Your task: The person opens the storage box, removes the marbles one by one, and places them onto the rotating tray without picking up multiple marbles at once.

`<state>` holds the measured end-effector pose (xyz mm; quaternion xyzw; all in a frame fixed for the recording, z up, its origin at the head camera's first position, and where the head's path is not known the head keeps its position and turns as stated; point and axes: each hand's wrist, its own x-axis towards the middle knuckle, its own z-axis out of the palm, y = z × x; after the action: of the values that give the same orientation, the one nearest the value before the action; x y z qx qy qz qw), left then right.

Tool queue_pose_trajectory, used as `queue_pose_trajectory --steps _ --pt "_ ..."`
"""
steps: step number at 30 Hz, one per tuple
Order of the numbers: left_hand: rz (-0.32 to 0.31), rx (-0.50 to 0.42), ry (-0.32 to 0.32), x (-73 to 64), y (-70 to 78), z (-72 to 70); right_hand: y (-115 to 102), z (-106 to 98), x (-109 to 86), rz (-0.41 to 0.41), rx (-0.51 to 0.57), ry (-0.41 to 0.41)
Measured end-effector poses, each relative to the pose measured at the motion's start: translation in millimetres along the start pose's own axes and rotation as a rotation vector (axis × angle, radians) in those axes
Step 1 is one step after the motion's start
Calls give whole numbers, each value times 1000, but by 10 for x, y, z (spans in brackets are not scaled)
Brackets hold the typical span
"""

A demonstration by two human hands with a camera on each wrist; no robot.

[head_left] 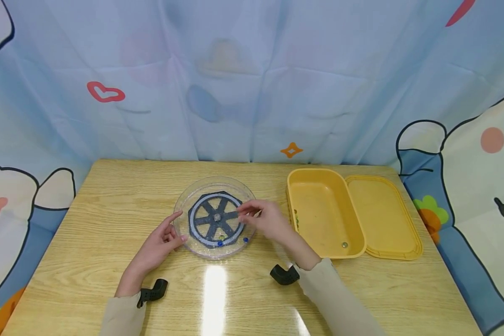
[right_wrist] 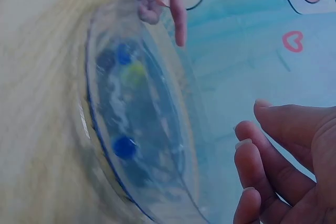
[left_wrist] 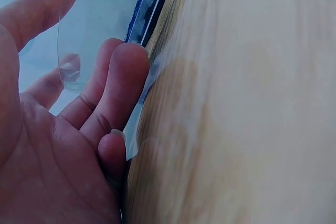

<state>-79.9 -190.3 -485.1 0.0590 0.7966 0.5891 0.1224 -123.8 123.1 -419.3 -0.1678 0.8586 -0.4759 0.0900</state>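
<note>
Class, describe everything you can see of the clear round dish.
The round dish looks like clear plastic or glass and sits level on the wooden table. A dark six-spoked shape shows through it; blue marbles and a yellow-green marble lie inside. The left hand touches its side; the right hand hovers above.

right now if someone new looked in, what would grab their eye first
Probably the clear bowl with a dark wheel shape at its middle, between the left hand and right hand. Two blue marbles stand out toward its near side. The yellow box to the right, its lid alongside, also draws attention.
</note>
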Motion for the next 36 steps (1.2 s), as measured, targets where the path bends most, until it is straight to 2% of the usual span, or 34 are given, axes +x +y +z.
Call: queue_pose_trajectory --steps 5,11,15,19,24,29,32,36 --pt "1 -7 -6 1 -5 -5 9 -236 2 35 -60 69" --pt "5 -13 -11 -4 5 -2 94 -614 -15 44 -105 140" --pt "5 1 -8 -2 6 7 213 -888 -29 57 -106 168" --pt "-1 2 -2 -1 -1 8 374 -1127 6 89 -104 164" --pt "2 0 -5 5 -4 1 553 -1314 60 161 -116 135" --pt "2 -5 -9 7 0 -1 721 -1376 96 191 -160 72" --pt "5 -8 -12 8 -2 -1 847 -1383 114 228 -174 -1" --pt "7 -11 -12 9 -8 6 1016 -1385 127 269 -127 -156"
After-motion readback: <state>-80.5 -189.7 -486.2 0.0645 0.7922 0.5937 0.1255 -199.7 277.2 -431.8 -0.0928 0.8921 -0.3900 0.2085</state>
